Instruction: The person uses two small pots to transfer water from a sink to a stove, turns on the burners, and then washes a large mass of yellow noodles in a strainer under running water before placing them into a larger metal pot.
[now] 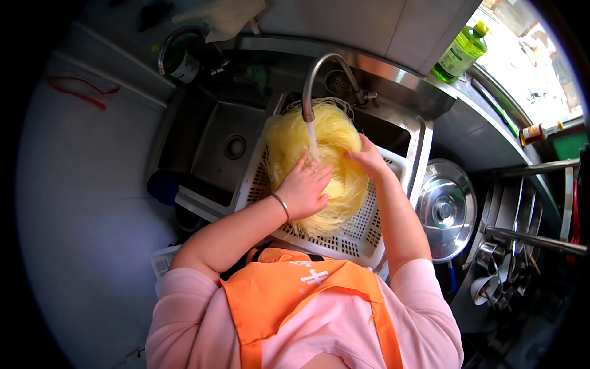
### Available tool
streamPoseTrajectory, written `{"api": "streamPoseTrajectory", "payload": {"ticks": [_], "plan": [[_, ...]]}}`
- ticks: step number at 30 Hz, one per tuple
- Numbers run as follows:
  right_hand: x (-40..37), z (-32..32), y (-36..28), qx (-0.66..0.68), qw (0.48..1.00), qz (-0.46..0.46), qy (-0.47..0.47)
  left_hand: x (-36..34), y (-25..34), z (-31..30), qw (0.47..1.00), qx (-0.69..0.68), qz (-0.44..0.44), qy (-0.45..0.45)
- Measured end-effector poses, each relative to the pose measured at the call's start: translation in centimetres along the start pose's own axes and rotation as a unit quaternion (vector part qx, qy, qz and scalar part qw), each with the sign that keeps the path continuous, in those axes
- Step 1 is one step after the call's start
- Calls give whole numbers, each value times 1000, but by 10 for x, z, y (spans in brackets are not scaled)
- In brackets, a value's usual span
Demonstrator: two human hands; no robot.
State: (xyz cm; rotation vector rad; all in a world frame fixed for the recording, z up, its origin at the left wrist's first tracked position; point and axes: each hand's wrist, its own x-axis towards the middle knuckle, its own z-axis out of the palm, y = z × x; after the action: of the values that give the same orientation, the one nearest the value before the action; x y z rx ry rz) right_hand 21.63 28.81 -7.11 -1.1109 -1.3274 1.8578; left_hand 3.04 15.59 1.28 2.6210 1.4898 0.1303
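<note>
A big heap of thin yellow noodles (pixel 289 141) lies in a white perforated plastic basket (pixel 362 230) over the sink. From the curved metal faucet (pixel 335 56) water runs down onto the noodles. My left hand (pixel 305 189), with a bracelet (pixel 281 207) at the wrist, rests on top of the heap beside the stream, fingers spread. At the heap's right side is my right hand (pixel 370 160), its thumb over the noodles and its other fingers partly hidden around the edge, gripping them.
To the left is another metal sink basin (pixel 215 138) with a drain. A green bottle (pixel 460 52) and a small sauce bottle (pixel 541 132) stand on the window ledge. A round metal lid (pixel 445 212) is right of the sink, near a rack with ladles and metal bowls (pixel 488 258).
</note>
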Motion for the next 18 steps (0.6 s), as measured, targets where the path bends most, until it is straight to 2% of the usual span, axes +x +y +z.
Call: {"api": "streamPoseTrajectory", "payload": {"ticks": [4,6,9,13,15,16,18], "plan": [[-4,12,-4,-37,999,-11,18,-16,-7,3,999,-41,-9,4],[-8,20,-9,-75,995,-18,57,-24,-10,1,998,-54,-11,13],[-12,31,-16,-102,992,-40,57,-33,-16,-3,995,-93,-17,20],[-29,43,-51,-145,987,-44,46,-41,-17,-8,988,-129,-22,78],[-37,47,-71,-239,968,-67,33,-44,-18,-9,985,-141,-23,98],[-42,51,-83,-240,968,-67,32,-46,-19,-10,981,-155,-27,110],[-52,66,-106,-377,920,-106,28,-51,-19,-12,977,-169,-29,123]]}}
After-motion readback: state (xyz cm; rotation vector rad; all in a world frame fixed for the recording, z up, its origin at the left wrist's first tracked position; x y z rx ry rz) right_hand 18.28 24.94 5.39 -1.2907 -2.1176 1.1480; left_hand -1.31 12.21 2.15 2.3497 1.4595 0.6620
